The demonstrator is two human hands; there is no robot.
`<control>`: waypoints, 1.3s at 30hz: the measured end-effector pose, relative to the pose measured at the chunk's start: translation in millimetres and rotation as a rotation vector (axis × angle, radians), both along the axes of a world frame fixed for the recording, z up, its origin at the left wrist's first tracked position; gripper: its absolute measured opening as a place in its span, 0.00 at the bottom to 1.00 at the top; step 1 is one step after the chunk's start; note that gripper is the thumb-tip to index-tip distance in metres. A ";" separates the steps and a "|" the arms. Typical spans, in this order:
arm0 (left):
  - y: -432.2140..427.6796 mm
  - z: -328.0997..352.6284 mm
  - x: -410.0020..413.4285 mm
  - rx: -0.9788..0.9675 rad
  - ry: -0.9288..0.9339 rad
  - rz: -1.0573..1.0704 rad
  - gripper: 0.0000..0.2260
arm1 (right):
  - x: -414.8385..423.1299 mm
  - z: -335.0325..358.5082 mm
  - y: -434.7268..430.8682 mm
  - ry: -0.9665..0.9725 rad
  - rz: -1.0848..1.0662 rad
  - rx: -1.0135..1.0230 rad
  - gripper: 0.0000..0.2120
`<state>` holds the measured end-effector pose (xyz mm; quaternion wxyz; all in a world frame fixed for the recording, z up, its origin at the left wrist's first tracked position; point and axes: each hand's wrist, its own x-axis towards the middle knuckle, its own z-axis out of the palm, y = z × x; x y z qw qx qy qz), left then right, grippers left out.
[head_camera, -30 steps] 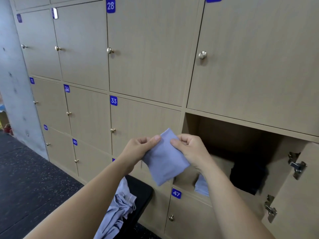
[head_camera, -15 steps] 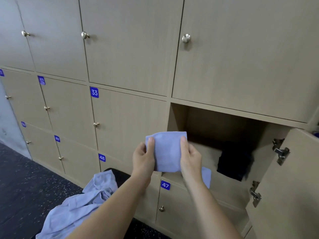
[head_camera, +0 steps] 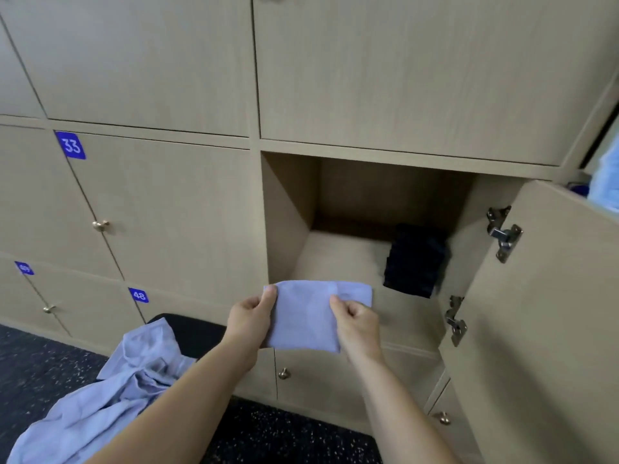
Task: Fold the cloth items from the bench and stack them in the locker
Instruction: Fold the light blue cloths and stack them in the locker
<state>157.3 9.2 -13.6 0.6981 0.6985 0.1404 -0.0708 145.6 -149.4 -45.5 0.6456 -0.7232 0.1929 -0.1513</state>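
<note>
A folded pale-blue cloth (head_camera: 301,318) is held by its two sides: it is pinched between thumb and curled fingers by the left hand (head_camera: 249,318), and the opposite side is pinched in the same way by the right hand (head_camera: 356,321). The placing step is judged to be in hand, as the cloth is held at the front lip of the open locker (head_camera: 288,212), whose floor lies just beyond the grip. A dark folded item (head_camera: 415,259) is seen beyond and to the right of the grip. Below and to the left of the grip, a crumpled cloth (head_camera: 110,396) lies unfolded on the bench (head_camera: 191,329), so more folding is judged to be left. Next, the held cloth would need to be passed forward over the lip, laid flat and released without its folds being disturbed.
</note>
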 end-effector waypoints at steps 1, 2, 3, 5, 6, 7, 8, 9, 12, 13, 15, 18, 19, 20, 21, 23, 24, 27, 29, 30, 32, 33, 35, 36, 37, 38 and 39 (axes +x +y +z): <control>-1.9 -8.8 2.8 0.015 0.049 -0.043 0.15 | 0.4 -14.1 -6.8 0.050 0.017 0.000 0.24; -3.4 -18.7 6.3 0.016 0.097 -0.083 0.12 | 1.3 -28.8 -13.4 0.095 0.030 0.011 0.23; -5.4 -28.3 9.6 0.004 0.134 -0.115 0.10 | 1.4 -42.5 -20.3 0.130 0.036 0.022 0.22; -12.5 -46.1 17.6 -0.027 0.181 -0.150 0.09 | 4.0 -64.4 -33.7 0.171 0.030 0.029 0.18; -17.7 -53.2 22.5 -0.029 0.196 -0.160 0.09 | 6.2 -71.6 -40.5 0.194 0.027 0.023 0.16; -23.5 -58.6 28.2 -0.027 0.202 -0.163 0.08 | 9.0 -76.3 -47.2 0.217 0.023 0.011 0.16; -30.0 -63.0 34.8 -0.030 0.205 -0.163 0.08 | 13.2 -78.7 -53.9 0.235 0.020 -0.006 0.16; -37.0 -66.3 42.5 -0.037 0.203 -0.167 0.08 | 18.5 -79.0 -60.7 0.246 0.014 -0.024 0.16; -60.8 -72.2 75.3 -0.042 0.153 -0.195 0.07 | 46.6 -73.1 -85.6 0.236 -0.021 -0.044 0.13; -68.8 -72.4 88.6 -0.034 0.129 -0.194 0.06 | 59.6 -70.6 -95.1 0.227 -0.030 -0.056 0.12; -84.1 -73.8 115.7 -0.027 0.085 -0.194 0.05 | 87.0 -66.2 -112.0 0.222 -0.036 -0.093 0.12; -101.4 -82.7 148.1 0.007 0.054 -0.217 0.01 | 118.8 -70.0 -127.9 0.233 -0.069 -0.116 0.11; -105.1 -88.0 155.3 0.018 0.053 -0.212 0.02 | 125.2 -74.4 -130.7 0.237 -0.077 -0.125 0.12; -108.5 -93.6 160.7 0.026 0.051 -0.208 0.03 | 130.0 -79.8 -132.7 0.248 -0.084 -0.134 0.12; -111.3 -99.3 164.7 0.031 0.049 -0.203 0.03 | 133.5 -86.3 -134.5 0.255 -0.092 -0.142 0.12; -115.1 -107.6 169.1 0.038 0.044 -0.199 0.01 | 137.8 -97.6 -136.9 0.254 -0.101 -0.159 0.12; -116.5 -111.0 170.7 0.044 0.037 -0.194 0.01 | 139.9 -103.0 -137.6 0.247 -0.099 -0.160 0.12; -117.7 -120.2 172.3 0.094 -0.010 -0.172 0.05 | 144.2 -115.1 -136.8 0.209 -0.066 -0.093 0.09; -115.4 -124.8 170.9 0.136 -0.055 -0.167 0.07 | 143.1 -120.1 -137.0 0.168 -0.062 -0.098 0.04; -113.5 -126.7 170.1 0.161 -0.090 -0.180 0.09 | 140.9 -120.9 -138.2 0.149 -0.072 -0.167 0.06; -109.4 -132.1 168.5 0.270 -0.215 -0.243 0.07 | 132.5 -120.2 -139.9 0.079 -0.082 -0.387 0.10; -107.6 -135.6 168.5 0.364 -0.312 -0.280 0.06 | 128.8 -118.1 -139.0 0.004 -0.053 -0.500 0.13; -102.9 -143.6 169.7 0.600 -0.561 -0.328 0.17 | 126.7 -116.8 -135.6 -0.090 0.082 -0.677 0.19; -101.0 -145.3 169.4 0.690 -0.660 -0.383 0.22 | 128.2 -118.7 -134.5 -0.080 0.164 -0.731 0.22; -98.9 -150.2 170.3 0.755 -0.725 -0.454 0.25 | 130.0 -121.0 -134.0 -0.045 0.240 -0.759 0.24; -98.2 -152.9 169.5 0.813 -0.758 -0.519 0.27 | 131.2 -123.8 -134.6 -0.002 0.296 -0.760 0.26; -97.0 -157.6 169.2 0.866 -0.777 -0.567 0.28 | 132.3 -128.0 -135.9 0.036 0.325 -0.741 0.27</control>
